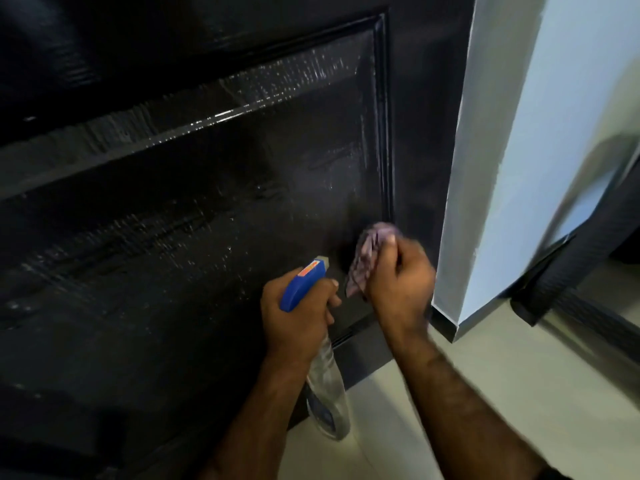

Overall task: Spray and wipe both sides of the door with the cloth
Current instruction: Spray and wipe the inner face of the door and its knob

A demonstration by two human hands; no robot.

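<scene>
- Clearly this face of the door [180, 216] is well along: wet streaks shine across its sunken panel, and I judge only the lower right corner is left here.
- Its other side is out of view, so I cannot tell its state.
- My right hand [398, 282] grips the bunched cloth [370, 251] against that corner.
- My left hand [294, 320] curls round the spray bottle [323, 386], nozzle toward the door.

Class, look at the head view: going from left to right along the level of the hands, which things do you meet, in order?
Door → left hand → spray bottle → cloth → right hand → wall
</scene>
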